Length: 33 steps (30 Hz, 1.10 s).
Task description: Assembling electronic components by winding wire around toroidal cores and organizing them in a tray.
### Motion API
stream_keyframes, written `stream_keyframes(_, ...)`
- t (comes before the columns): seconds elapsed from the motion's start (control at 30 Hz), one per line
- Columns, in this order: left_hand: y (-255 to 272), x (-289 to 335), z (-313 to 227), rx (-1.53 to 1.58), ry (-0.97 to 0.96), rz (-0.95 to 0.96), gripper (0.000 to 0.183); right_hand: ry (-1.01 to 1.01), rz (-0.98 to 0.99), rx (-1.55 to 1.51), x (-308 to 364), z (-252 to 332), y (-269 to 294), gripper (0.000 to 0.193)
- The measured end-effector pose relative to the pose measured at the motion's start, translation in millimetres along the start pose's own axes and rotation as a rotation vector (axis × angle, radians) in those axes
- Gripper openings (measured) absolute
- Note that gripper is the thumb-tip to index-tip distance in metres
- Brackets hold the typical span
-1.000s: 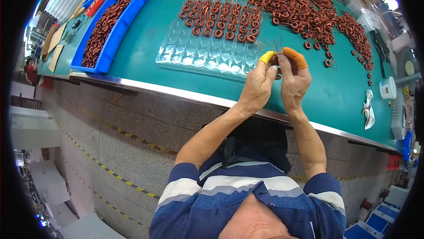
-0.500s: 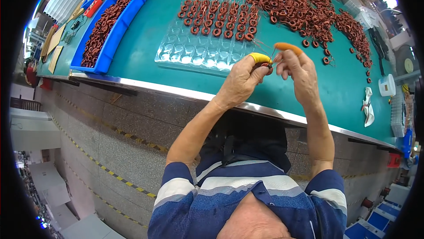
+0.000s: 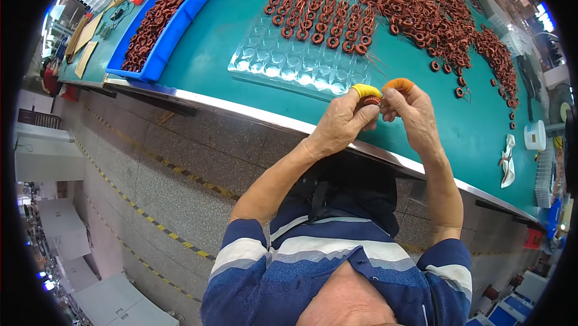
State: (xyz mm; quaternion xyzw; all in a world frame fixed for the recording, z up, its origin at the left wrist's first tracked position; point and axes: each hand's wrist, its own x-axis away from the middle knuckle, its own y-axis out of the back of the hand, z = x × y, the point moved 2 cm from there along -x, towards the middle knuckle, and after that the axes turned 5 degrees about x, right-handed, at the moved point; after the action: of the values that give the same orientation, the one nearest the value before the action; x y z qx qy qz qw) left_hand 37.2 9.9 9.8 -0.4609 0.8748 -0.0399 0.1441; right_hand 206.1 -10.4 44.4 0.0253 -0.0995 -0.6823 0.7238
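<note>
Pinching a reddish-brown wire-wound ring (image 3: 372, 101) between the thumb and a finger in a yellow cover (image 3: 365, 90), the person's left hand (image 3: 338, 126) is closed snugly on it. Beside it, the right hand (image 3: 415, 118) has its fingers curled, thumb close against the finger in an orange cover (image 3: 399, 84); from where I stand I can't tell whether it grips a wire or just touches the ring. The ring is near the bench's front edge, by the near right corner of a clear tray (image 3: 274, 64). The tray's far rows hold similar coils (image 3: 319, 24), their wires sticking up. A loose heap (image 3: 421, 16) lies beyond, to the right, and a blue bin (image 3: 180, 34) of them sits at left on the green table (image 3: 201, 61). Any lettering on the white tub (image 3: 534, 137) is too small to read; a white cloth (image 3: 508, 163) lies near it.
</note>
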Motion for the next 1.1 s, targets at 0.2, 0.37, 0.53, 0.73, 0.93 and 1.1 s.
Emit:
stream_keyframes(0.2, -5, 6, -4, 0.010, -0.019, -0.050, 0.034, -0.021, -0.018, -0.120, 1, 7, -13, 0.031)
stream_keyframes(0.37, -5, 7, -7, -0.198, -0.217, -0.113, 0.031, 0.111, -0.065, 0.055, -2, -1, -8, 0.025)
stream_keyframes(0.53, -7, -1, -8, -0.509, -0.384, -0.304, 0.024, 0.992, -0.529, 1.032, 23, 30, -31, 0.019)
stream_keyframes(0.73, 3, -5, -2, 0.113, -0.021, -0.086, 0.023, 0.683, -0.445, 0.725, 22, 32, -18, 0.013)
stream_keyframes(0.93, 2, -2, -15, 0.266, 0.077, 0.072, 0.027, 0.532, -0.364, 0.528, 26, 27, -13, 0.014)
stream_keyframes(1.1, -6, -2, -21, 0.265, 0.006, -0.028, 0.020, 0.260, -0.210, -0.157, 17, 13, -15, 0.021)
